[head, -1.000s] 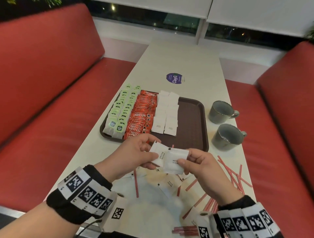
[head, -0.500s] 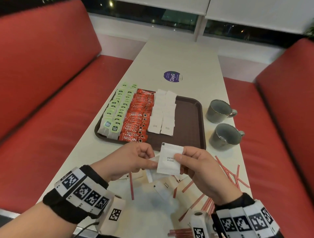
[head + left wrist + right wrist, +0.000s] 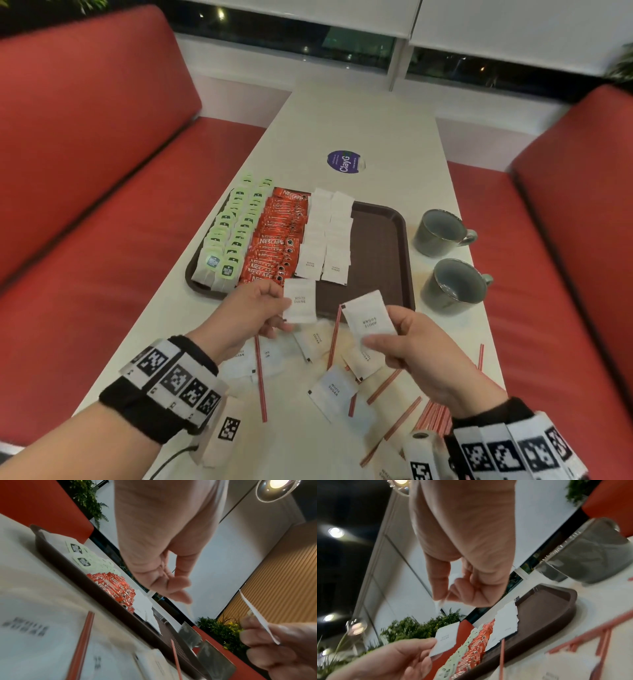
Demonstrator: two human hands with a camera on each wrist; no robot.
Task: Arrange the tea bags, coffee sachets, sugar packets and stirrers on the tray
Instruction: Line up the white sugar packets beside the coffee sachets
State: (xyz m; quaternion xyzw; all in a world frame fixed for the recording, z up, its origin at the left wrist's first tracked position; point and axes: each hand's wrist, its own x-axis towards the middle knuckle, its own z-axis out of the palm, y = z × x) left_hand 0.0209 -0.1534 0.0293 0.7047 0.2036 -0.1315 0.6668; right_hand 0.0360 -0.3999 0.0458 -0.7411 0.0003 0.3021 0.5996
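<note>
A brown tray (image 3: 376, 246) holds rows of green-tagged tea bags (image 3: 236, 236), red coffee sachets (image 3: 277, 240) and white sugar packets (image 3: 329, 236). My left hand (image 3: 253, 308) pinches one white sugar packet (image 3: 300, 299) above the tray's near edge. Just right of it, my right hand (image 3: 407, 339) pinches a second sugar packet (image 3: 368, 317) by its lower end. In the right wrist view the left hand's packet (image 3: 447, 639) shows in front of the tray (image 3: 544, 615). Loose sugar packets (image 3: 334, 394) and red stirrers (image 3: 261, 377) lie on the table below both hands.
Two grey mugs (image 3: 440, 233) (image 3: 455, 284) stand right of the tray. A purple round sticker (image 3: 344, 161) sits on the white table (image 3: 359, 120) beyond it. Red bench seats flank the table. The tray's right half is bare.
The two packets, held together a second ago, have come apart: the left hand carried one towards the tray's near edge, and the right hand drew the other rightward.
</note>
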